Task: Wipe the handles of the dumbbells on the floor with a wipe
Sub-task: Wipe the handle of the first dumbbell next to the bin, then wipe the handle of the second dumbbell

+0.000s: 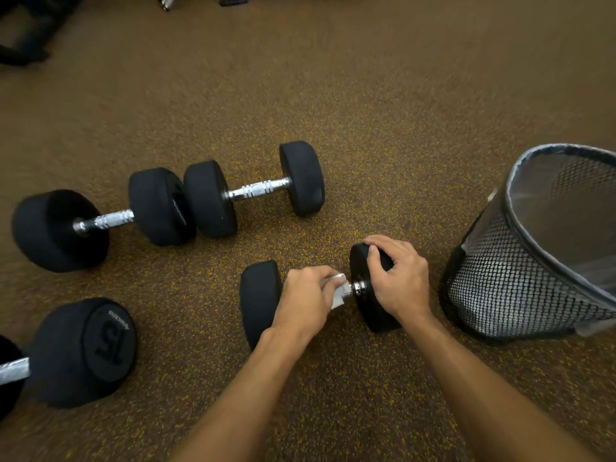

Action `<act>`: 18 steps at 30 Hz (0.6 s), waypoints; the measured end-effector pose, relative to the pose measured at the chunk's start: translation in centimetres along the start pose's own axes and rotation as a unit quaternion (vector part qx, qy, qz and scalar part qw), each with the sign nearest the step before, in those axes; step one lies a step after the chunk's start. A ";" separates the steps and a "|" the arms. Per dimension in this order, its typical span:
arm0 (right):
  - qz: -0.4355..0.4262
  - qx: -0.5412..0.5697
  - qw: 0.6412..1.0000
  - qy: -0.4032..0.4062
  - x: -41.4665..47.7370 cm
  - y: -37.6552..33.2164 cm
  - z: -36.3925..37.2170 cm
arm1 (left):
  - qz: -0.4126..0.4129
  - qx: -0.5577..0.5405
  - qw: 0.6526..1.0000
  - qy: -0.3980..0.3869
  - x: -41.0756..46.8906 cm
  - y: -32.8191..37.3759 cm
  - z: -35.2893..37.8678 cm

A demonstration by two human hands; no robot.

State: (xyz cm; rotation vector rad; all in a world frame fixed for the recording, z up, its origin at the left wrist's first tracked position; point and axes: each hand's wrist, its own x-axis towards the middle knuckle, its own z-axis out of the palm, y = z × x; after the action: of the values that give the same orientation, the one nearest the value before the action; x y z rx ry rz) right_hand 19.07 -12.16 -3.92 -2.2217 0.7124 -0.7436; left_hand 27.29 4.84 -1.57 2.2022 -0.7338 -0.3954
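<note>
Several black dumbbells with chrome handles lie on the speckled floor. The nearest dumbbell [258,296] lies in front of me. My left hand [305,300] grips a white wipe [340,291] wrapped around its handle, hiding most of the bar. My right hand [398,278] holds that dumbbell's right weight head, fingers curled over its top edge. Another dumbbell [255,190] lies farther back at centre, one [103,221] to its left, and a fourth, marked 15 [83,351], at the lower left.
A black wire-mesh waste bin [533,261] with a clear liner stands close to the right of my right hand. Dark gym equipment [30,31] sits at the far upper left. The brown speckled floor [366,95] stretches beyond the dumbbells.
</note>
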 end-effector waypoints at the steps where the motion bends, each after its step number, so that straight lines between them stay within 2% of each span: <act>1: 0.004 -0.005 1.000 -0.006 0.1 -0.1 -0.1 | -0.011 -0.017 1.000 0.000 0.1 0.3 -0.7; 7: 0.007 -0.053 0.997 -0.055 0.9 -0.7 -0.5 | -0.066 -0.097 0.992 0.043 1.9 0.5 -5.3; 12: -0.008 -0.085 0.993 -0.086 1.7 -1.3 -0.4 | -0.111 -0.246 0.961 0.061 4.1 -0.3 -9.8; 18: 0.024 -0.178 0.975 -0.128 2.0 -2.1 -0.3 | -0.141 -0.304 0.939 0.078 6.5 -2.3 -14.0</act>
State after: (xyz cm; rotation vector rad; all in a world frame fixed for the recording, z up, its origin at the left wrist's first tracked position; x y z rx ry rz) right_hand 20.86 -12.31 -1.58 -2.5511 0.8149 -0.3111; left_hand 40.08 10.08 5.57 1.7162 -0.1652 -0.5052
